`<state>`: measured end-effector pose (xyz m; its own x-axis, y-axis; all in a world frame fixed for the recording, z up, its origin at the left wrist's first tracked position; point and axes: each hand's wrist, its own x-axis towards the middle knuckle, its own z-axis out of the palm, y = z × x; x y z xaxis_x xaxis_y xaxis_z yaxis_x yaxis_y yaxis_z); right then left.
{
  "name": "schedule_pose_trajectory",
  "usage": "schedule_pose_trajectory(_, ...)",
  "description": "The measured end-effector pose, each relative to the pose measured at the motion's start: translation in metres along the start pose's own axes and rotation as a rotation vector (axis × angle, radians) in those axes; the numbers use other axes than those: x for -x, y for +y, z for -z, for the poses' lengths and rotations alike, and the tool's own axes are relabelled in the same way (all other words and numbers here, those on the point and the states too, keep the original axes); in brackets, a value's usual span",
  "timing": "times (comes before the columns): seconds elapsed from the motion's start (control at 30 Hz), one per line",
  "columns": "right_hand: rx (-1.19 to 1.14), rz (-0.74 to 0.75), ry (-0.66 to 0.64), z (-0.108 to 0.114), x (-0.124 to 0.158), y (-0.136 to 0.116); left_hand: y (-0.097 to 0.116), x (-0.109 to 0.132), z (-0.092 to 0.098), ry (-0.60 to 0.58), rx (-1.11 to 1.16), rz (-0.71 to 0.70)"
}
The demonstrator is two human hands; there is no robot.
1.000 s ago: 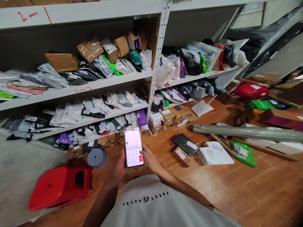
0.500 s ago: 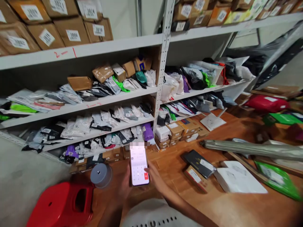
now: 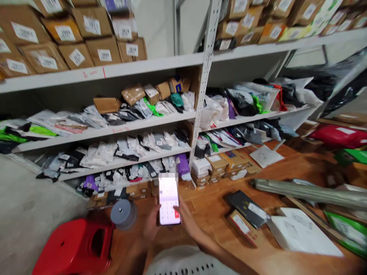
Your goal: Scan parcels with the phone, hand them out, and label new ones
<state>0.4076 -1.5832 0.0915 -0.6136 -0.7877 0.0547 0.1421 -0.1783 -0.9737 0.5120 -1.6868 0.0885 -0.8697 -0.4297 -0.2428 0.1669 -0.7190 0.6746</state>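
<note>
A smartphone [image 3: 169, 200] is held upright in front of me, its lit screen showing a number keypad with a red key at the lower right. My left hand [image 3: 151, 221] grips the phone's left edge, the thumb at the lower left of the screen. On the other edge, my right hand [image 3: 185, 217] is closed round the phone too, its thumb over the right side of the keypad. The fingers behind the phone are hidden. Below the phone, a pale perforated surface [image 3: 189, 259] lies between my forearms.
Ahead, white metal shelves [image 3: 155, 122] hold bagged parcels and labelled cardboard boxes [image 3: 104, 53]. A red stool [image 3: 71, 244] and a grey round stool [image 3: 123, 214] stand at left. On the floor at right lie a black box [image 3: 246, 208], white packages [image 3: 304, 231] and a long wrapped roll [image 3: 309, 193].
The shelves and floor items at right appear lower and further right as my view shifts. My left thumb has come over the screen edge; the phone stays in both hands.
</note>
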Motion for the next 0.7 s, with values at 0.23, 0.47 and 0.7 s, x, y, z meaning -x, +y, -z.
schedule_pose_trajectory(0.23, -0.034, -0.004, 0.036, -0.010, -0.009, -0.009, 0.011, 0.005, -0.008, -0.001, -0.046, 0.009)
schedule_pose_trajectory(0.47, 0.055, 0.081, -0.175, 0.002, -0.006, -0.010, 0.009, 0.003, -0.002, -0.001, -0.080, -0.014)
schedule_pose_trajectory(0.7, 0.109, 0.090, -0.234, 0.014, -0.008, -0.011, 0.009, -0.005, -0.002, 0.056, -0.112, -0.026)
